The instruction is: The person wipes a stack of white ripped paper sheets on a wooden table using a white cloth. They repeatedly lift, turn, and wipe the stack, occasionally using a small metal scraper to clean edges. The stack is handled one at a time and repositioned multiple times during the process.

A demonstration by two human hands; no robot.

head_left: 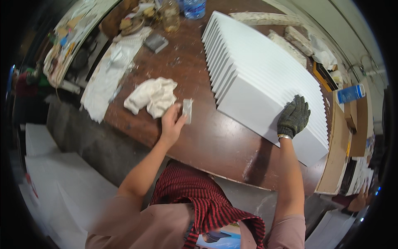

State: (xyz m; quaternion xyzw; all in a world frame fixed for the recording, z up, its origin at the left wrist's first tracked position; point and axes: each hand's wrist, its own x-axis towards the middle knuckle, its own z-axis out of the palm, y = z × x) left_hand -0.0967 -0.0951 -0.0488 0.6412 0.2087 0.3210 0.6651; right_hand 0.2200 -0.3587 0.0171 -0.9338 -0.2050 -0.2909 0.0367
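Note:
A large white block of many thin stacked panels (265, 62) lies on the brown table, its top and left side showing ridges. Resting on its near right part is my right hand (294, 116), in a dark grey knit glove, with the fingers lying flat. My bare left hand (171, 126) is over the table to the left of the block. Its thumb and fingers are closed at the left edge of a small grey rectangular block (188, 111); the exact grip is partly hidden. Just beyond that hand a crumpled cream cloth (152, 96) lies on the table.
A dark grey block (156, 43), a water bottle (194, 8) and a jar (170, 15) stand farther back. White-stained cloth (111, 70) covers the table's left edge. Rough pale bars (298, 40), a blue container (350, 94) and cardboard (336, 145) are at the right.

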